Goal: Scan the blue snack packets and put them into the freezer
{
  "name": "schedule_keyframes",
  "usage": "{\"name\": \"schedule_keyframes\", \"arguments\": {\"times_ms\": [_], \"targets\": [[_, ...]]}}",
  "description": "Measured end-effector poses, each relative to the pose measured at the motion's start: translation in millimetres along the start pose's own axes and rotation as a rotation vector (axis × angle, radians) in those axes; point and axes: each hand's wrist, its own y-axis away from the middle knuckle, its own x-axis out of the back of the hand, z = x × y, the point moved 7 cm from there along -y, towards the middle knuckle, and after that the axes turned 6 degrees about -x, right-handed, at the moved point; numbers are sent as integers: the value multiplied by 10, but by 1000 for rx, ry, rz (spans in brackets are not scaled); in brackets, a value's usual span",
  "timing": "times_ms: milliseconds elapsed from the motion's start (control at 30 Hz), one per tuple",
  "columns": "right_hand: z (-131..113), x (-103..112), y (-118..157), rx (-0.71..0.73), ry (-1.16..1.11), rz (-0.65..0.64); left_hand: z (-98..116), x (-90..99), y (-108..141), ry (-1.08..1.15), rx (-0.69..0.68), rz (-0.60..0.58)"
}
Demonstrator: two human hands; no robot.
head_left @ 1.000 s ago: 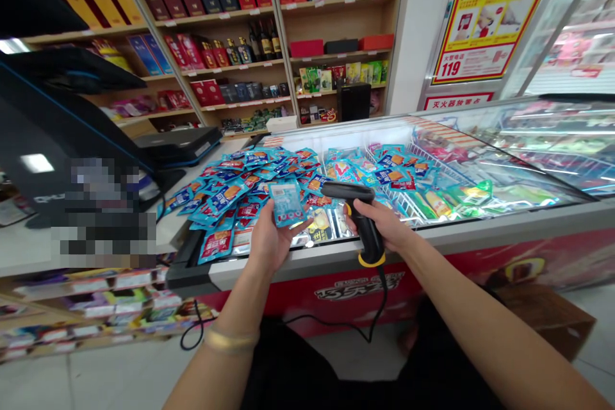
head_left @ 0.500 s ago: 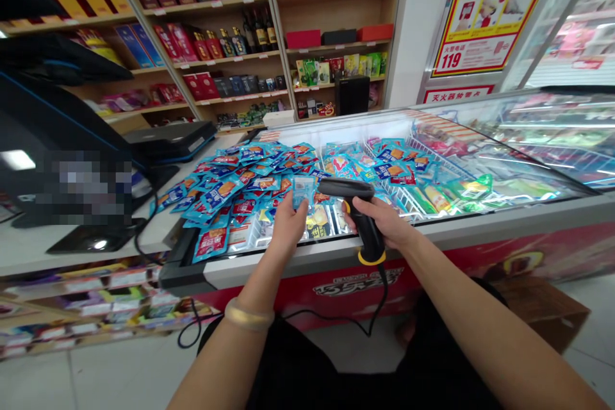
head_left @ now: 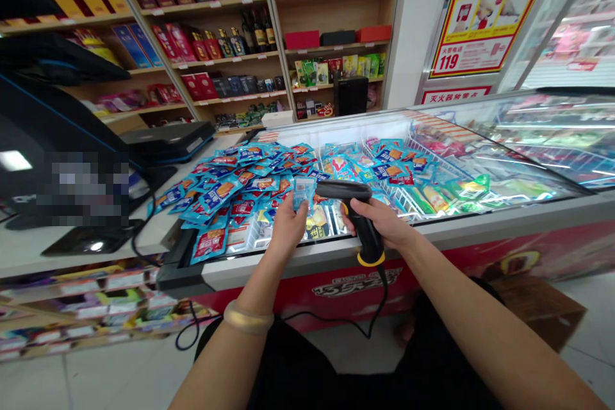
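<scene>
My left hand is closed on a small blue snack packet, its pale printed back turned up. In my right hand is a black barcode scanner with yellow trim, gripped by its handle. The scanner's head points left at the packet, a small distance from it. Both hands are above the near edge of a glass-topped chest freezer. Behind and left of my left hand lies a heap of blue and red snack packets on the glass. A second, smaller group of packets lies to the right.
A checkout screen stands on the counter at left. The scanner's black cable hangs down and loops to the left. Shelves of boxes and bottles line the back. A cardboard box sits on the floor at right.
Almost nothing differs. The view has shifted slightly, and both hands keep the packet and the scanner in nearly the same places.
</scene>
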Motion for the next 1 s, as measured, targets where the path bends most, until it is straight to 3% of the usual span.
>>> {"name": "schedule_keyframes", "arguments": {"times_ms": [200, 300, 467, 600, 733, 867, 1000], "targets": [[-62, 9, -9, 7, -35, 43, 140, -21, -61, -173, -96, -30], [-165, 174, 36, 36, -59, 93, 357, -206, -170, -304, -251, -91], [-394, 764, 230, 93, -106, 255, 690, -902, -412, -373, -476, -246], [-486, 1240, 427, 80, -153, 377, 791, -1548, -505, -498, -476, -361], [-502, 1465, 530, 109, -194, 413, 800, -1987, -462, -669, -451, -477], [-458, 1494, 518, 110, -228, 434, 775, -2098, -434, -722, -429, -538], [-448, 1463, 508, 91, -252, 442, 763, -1949, -441, -717, -397, -543]]}}
